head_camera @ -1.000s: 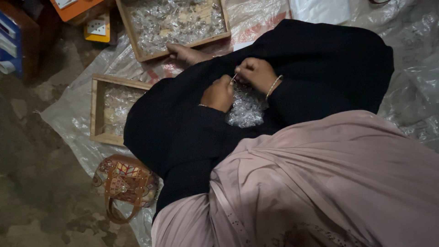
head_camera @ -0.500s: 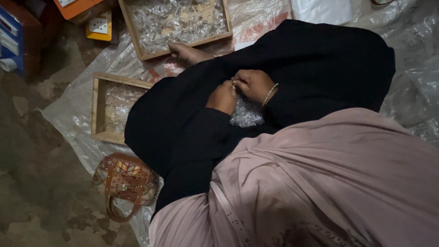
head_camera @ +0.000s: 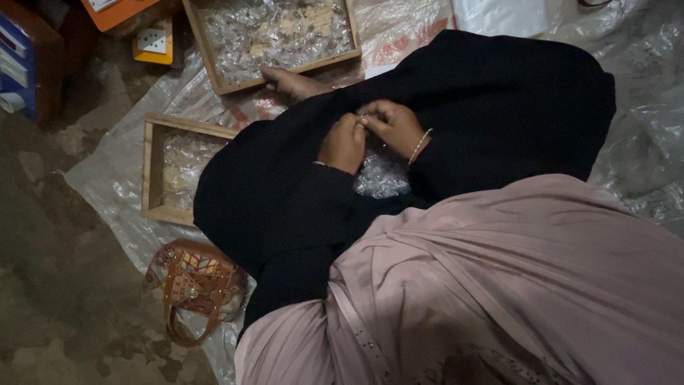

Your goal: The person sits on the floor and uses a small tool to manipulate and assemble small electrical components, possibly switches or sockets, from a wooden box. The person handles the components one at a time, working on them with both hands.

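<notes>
Over lap, fingers [head_camera: 365, 120] pinched on packets [head_camera: 381, 177]

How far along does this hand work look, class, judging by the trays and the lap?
Done: the upper tray is heaped with small clear-wrapped pieces, and the lower tray holds some. In hand: the left hand and right hand meet fingertip to fingertip on something too small to tell. Left: a pile of clear wrappers lies in the lap under the hands.
</notes>
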